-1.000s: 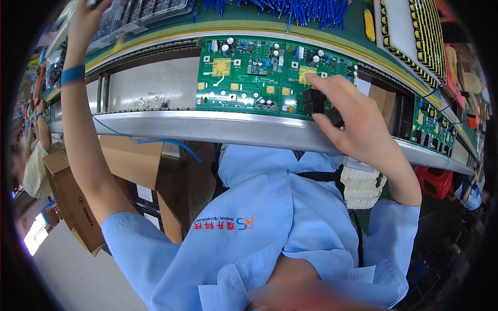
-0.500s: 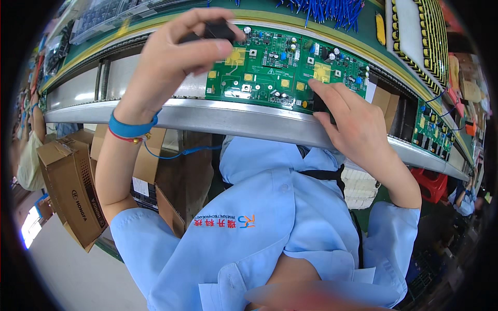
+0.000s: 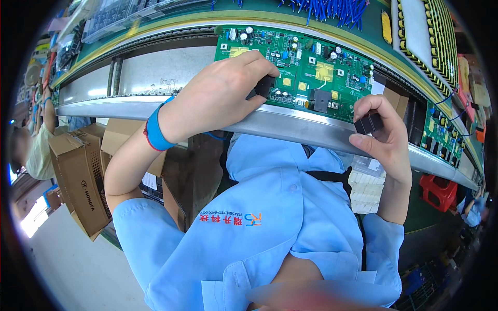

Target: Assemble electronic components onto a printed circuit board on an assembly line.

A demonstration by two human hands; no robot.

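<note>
Red plastic stool on green floor at right, bright glare at far left

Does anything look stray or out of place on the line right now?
Possibly: small clear bits lie loose on the pale surface left of the green circuit boards. They look odd sitting apart from any board, though they're too small to identify.
</note>
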